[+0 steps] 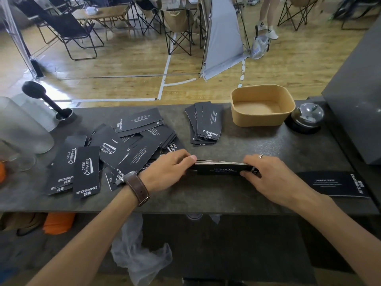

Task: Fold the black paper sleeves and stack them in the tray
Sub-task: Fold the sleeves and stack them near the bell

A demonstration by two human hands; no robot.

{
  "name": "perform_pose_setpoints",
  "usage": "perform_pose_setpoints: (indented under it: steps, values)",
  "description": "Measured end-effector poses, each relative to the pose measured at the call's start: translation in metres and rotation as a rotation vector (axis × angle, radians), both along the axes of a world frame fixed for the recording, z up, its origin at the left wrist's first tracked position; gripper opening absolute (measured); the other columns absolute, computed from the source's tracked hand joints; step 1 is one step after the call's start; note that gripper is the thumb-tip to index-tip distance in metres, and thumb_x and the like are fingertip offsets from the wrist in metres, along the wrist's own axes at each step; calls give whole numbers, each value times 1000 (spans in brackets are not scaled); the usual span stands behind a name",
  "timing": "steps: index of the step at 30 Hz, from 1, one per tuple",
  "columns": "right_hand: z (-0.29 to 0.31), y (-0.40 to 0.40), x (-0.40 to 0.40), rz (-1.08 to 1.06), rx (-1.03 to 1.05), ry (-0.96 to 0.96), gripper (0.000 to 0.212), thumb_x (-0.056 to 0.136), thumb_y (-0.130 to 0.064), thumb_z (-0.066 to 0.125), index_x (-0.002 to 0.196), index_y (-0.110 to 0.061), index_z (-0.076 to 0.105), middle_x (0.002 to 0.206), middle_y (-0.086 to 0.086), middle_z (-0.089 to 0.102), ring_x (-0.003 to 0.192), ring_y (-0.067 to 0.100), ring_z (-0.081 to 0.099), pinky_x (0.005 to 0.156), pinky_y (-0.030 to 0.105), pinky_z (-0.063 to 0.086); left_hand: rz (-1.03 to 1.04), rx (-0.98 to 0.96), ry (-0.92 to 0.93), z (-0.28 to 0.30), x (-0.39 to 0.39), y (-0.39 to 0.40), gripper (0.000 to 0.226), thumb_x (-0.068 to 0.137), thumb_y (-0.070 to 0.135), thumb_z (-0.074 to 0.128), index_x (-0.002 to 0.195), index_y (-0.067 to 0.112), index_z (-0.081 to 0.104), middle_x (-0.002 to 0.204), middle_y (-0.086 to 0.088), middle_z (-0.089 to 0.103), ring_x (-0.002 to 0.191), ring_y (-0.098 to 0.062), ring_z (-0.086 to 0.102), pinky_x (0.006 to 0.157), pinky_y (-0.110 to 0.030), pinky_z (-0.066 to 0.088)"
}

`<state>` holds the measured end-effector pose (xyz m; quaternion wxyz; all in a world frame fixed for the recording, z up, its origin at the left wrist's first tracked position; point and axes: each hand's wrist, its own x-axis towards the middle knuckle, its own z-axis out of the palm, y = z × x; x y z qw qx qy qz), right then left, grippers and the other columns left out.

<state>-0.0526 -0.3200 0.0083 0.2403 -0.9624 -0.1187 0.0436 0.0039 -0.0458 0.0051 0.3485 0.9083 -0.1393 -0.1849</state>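
One tan tray, far side of dark worktop, nothing in it. Two hands: left hand and right hand each grip one end of bundle of black paper sleeves, held on edge near front of tray, white "DRINK&COFFEE" print facing viewer. Fanned sleeve stack just left of tray. Loose sleeve heap further left, too many to count. One single sleeve right-front of tray. One call bell beside tray's right.
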Motion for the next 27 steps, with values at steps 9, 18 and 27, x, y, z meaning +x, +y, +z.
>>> perform_pose_setpoints:
  steps: [9, 18, 27]
  values:
    - [-5, 3, 3, 9, -5, -25, 15, 94, -28, 63, 85, -26, 52, 78, -11, 53, 73, 11, 53, 68, 35, 46, -282, 163, -434, -2, -10, -9, 16, 83, 17, 57, 99, 15, 59, 85, 5, 55, 78, -19, 54, 75, -33, 45]
    - [-4, 2, 3, 20, -82, -26, 11, 98, -31, 55, 90, -27, 47, 81, -12, 48, 73, 14, 54, 65, 36, 48, -331, 372, -558, -4, -9, -32, 16, 99, 34, 43, 95, 20, 36, 96, -1, 56, 82, -32, 59, 64, -39, 40]
    - [-7, 6, 5, 34, -236, -56, 21, 101, -34, 45, 90, -30, 28, 87, -10, 40, 66, 17, 55, 57, 34, 46, -322, 427, -535, -7, -9, -37, 24, 100, 31, 40, 90, 21, 21, 93, -3, 57, 76, -34, 58, 60, -39, 38]
